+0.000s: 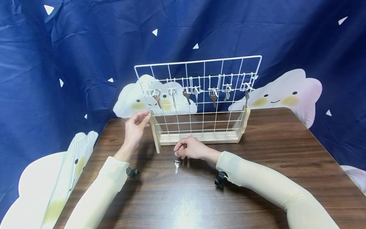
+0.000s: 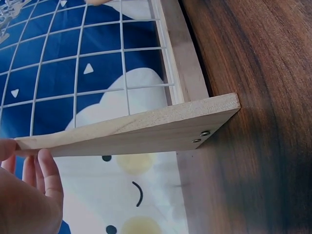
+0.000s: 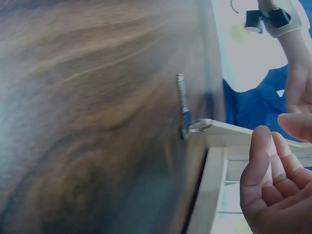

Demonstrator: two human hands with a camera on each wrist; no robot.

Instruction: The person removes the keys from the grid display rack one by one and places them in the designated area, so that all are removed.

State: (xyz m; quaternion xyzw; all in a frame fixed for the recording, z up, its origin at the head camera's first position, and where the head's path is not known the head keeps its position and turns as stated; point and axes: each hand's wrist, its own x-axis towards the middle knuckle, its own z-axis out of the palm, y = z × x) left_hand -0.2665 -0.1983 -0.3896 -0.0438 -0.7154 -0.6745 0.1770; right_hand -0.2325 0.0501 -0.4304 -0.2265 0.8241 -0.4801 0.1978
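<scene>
My left hand (image 1: 134, 127) pinches the upper end of the left wooden side panel (image 2: 122, 129) of a white wire grid rack (image 1: 197, 98). In front of the rack's base, my right hand (image 1: 193, 148) is low over the table, fingers bent and thumb close to the index finger. Just below those fingertips is a silver key (image 1: 176, 167) with a ring. In the right wrist view a gap separates the key's ring (image 3: 200, 125) from the fingers (image 3: 257, 158); whether the key lies on the table or is in the air, I cannot tell.
Several keys, among them a brown key (image 1: 213, 97), hang from white hooks along the grid. A wooden base bar (image 1: 200, 139) joins the two side panels. Brown wood-grain table (image 1: 257, 178) surrounds it, with a blue cloud-patterned cloth (image 1: 85, 47) behind.
</scene>
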